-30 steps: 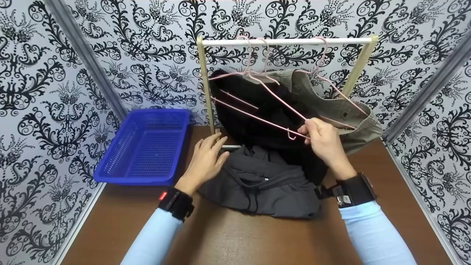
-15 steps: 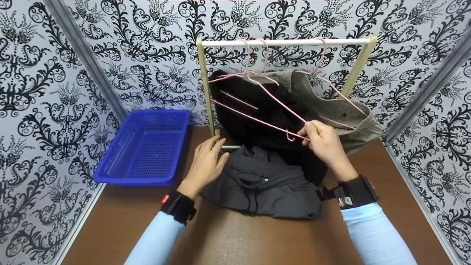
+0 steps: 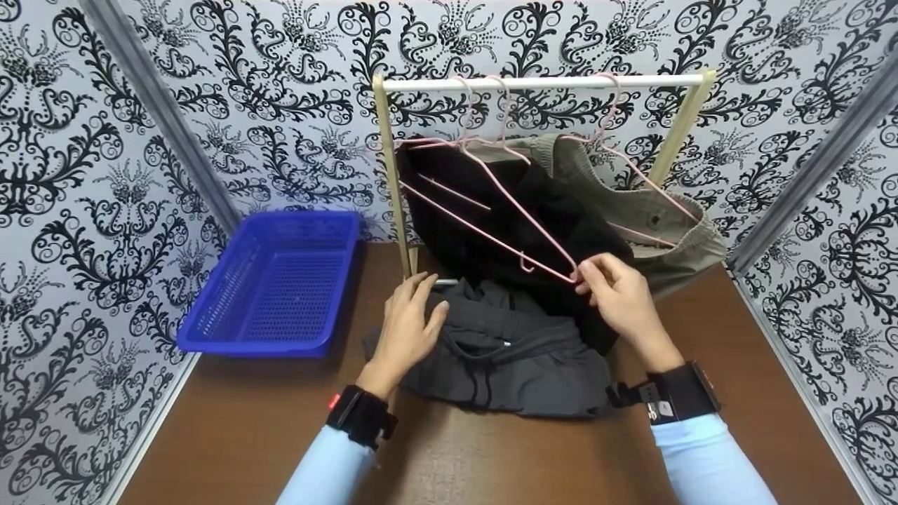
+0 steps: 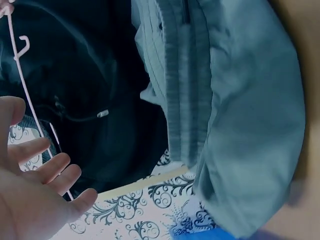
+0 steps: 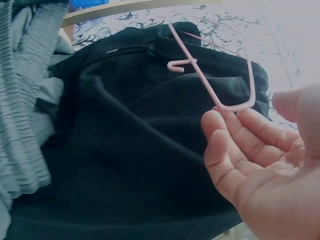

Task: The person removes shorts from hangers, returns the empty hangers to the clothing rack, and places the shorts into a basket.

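Note:
My right hand (image 3: 621,301) is at the lower right corner of a pink clothes hanger (image 3: 523,193) hooked on the rack's bar. In the right wrist view, loosely bent fingertips (image 5: 215,120) touch the hanger's corner from below, and the thumb stands clear of it. The hanger overlaps a black garment (image 3: 449,217) behind it. Dark grey shorts (image 3: 512,382) with a drawstring lie on the table in front of the rack. My left hand (image 3: 407,337) is over their left side, fingers relaxed and apart, with nothing in it.
A small rack with a white bar (image 3: 554,83) and wooden posts (image 3: 394,182) stands at the back. Olive-grey shorts (image 3: 631,203) hang on another pink hanger at the right. A blue perforated basket (image 3: 337,301) stands on the brown table (image 3: 463,463) at the left.
My right hand and the hanger's right corner have shifted towards me and slightly left, and the grip there has loosened. My left hand has moved right and nearer, away from the post's foot.

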`<control>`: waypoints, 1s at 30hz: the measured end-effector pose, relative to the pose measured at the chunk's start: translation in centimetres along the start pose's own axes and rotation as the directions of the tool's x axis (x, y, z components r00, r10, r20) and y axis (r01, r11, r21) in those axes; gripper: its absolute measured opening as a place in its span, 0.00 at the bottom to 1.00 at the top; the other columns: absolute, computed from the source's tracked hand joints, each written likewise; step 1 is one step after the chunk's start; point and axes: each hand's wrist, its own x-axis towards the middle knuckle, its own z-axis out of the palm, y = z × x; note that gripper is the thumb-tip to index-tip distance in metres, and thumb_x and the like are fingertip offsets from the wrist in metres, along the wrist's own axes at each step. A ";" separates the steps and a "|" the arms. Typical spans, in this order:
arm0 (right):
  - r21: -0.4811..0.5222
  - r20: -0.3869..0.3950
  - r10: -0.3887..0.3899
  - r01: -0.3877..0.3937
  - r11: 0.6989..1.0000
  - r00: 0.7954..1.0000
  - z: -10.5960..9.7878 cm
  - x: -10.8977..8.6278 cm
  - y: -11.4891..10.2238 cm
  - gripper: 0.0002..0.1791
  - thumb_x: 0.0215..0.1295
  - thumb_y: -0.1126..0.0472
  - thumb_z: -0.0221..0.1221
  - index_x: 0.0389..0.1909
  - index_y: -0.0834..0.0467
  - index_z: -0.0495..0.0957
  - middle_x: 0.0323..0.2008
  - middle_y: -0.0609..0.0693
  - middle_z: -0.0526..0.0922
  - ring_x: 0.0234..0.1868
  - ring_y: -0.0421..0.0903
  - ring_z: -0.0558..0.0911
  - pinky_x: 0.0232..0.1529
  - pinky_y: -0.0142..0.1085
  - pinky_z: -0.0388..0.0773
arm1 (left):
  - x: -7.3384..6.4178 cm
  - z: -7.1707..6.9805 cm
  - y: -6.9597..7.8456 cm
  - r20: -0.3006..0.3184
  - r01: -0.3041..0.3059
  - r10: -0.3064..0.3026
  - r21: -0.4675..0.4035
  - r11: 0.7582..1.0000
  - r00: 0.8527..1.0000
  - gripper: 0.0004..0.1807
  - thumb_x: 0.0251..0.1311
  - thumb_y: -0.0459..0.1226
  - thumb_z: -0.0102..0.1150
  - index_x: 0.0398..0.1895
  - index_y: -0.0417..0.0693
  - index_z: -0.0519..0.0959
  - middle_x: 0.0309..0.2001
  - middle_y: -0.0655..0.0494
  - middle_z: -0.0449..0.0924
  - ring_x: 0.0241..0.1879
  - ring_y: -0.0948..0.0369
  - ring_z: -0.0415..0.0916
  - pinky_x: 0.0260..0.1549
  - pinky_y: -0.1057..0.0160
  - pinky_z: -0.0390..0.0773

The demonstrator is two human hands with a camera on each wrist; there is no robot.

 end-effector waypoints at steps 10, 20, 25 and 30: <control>0.000 -0.098 -0.140 0.141 0.990 0.985 1.5 -2.0 2.6 0.06 0.74 0.66 0.60 0.40 0.64 0.85 0.38 0.58 0.89 0.34 0.32 0.82 0.35 0.21 0.75 | -1.6 1.8 0.6 -0.064 0.001 -0.002 -0.016 1.000 0.998 0.27 0.70 0.39 0.60 0.69 0.37 0.73 0.67 0.37 0.72 0.68 0.40 0.68 0.65 0.36 0.64; -0.102 -0.157 -0.353 0.340 0.935 0.922 3.5 -4.2 5.3 0.12 0.67 0.72 0.63 0.51 0.66 0.85 0.50 0.58 0.86 0.45 0.42 0.83 0.50 0.22 0.74 | -3.1 3.9 1.3 -0.073 0.026 -0.022 0.047 0.999 0.997 0.31 0.65 0.43 0.64 0.68 0.37 0.74 0.67 0.36 0.71 0.68 0.39 0.67 0.67 0.36 0.62; -0.160 -0.145 -0.374 0.351 0.923 0.916 4.2 -4.9 6.1 0.18 0.67 0.70 0.63 0.58 0.66 0.82 0.59 0.61 0.83 0.61 0.58 0.79 0.65 0.22 0.63 | -3.7 5.0 1.4 -0.055 0.011 -0.008 0.063 0.998 0.998 0.33 0.63 0.45 0.66 0.68 0.37 0.74 0.68 0.35 0.70 0.68 0.39 0.67 0.66 0.35 0.62; -0.188 -0.135 -0.389 0.362 0.913 0.911 5.0 -5.5 6.9 0.22 0.65 0.71 0.65 0.60 0.67 0.80 0.61 0.63 0.81 0.64 0.64 0.77 0.69 0.23 0.59 | -3.9 5.8 1.4 -0.012 0.021 -0.020 0.099 0.995 1.000 0.37 0.60 0.50 0.67 0.69 0.38 0.73 0.69 0.35 0.69 0.69 0.38 0.66 0.66 0.33 0.63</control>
